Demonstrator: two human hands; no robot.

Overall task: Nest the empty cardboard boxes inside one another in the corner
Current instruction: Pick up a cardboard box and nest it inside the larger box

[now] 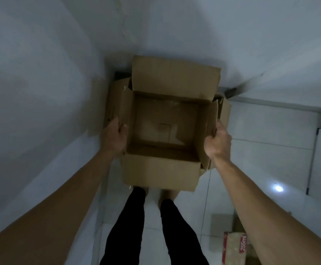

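Note:
An empty brown cardboard box (pixel 165 129) with its flaps up is held above the room's corner. My left hand (pixel 115 136) grips its left flap and my right hand (pixel 217 142) grips its right flap. Beneath and around it, parts of a larger cardboard box (pixel 111 104) show at the left and at the right, standing in the corner against the walls. Most of that larger box is hidden by the one I hold.
White walls (pixel 41 83) meet at the corner behind the boxes. The floor (pixel 260 159) is pale tile. My legs in black trousers (pixel 129 226) stand just before the boxes. Another box with red print (pixel 235 247) lies on the floor at the lower right.

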